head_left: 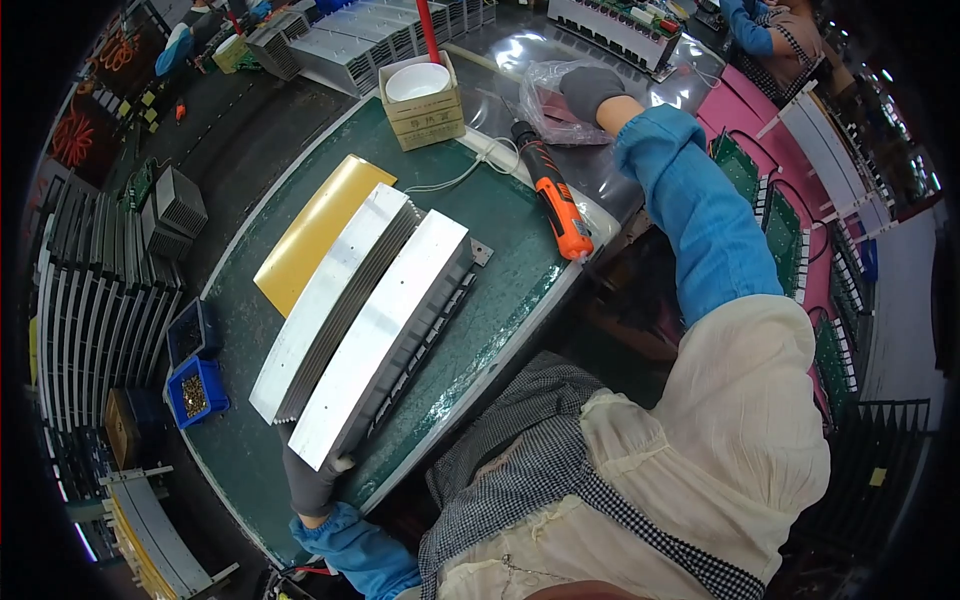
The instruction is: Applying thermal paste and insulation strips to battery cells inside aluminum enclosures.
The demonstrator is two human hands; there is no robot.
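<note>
My left hand (312, 482), in a grey glove, grips the near end of a silver metal heat sink (385, 335); the thumb shows at its edge and the other fingers are hidden beneath. A dark row of parts runs along that heat sink's right side. Beside it lies a second finned heat sink (330, 300). My right hand (592, 92), gloved too, is stretched far out and closed at a clear plastic bag (550, 105); its fingertips are hidden. Below that hand an orange and black electric screwdriver (557, 205) rests on the bench edge.
A yellow sheet (320, 235) lies left of the heat sinks on the green bench (500, 310). Behind stands a cardboard box (430, 125) with a white cup. A blue bin (197, 393) holds small screws. Circuit boards (785, 235) line the pink surface at right. Co-workers sit at the far side.
</note>
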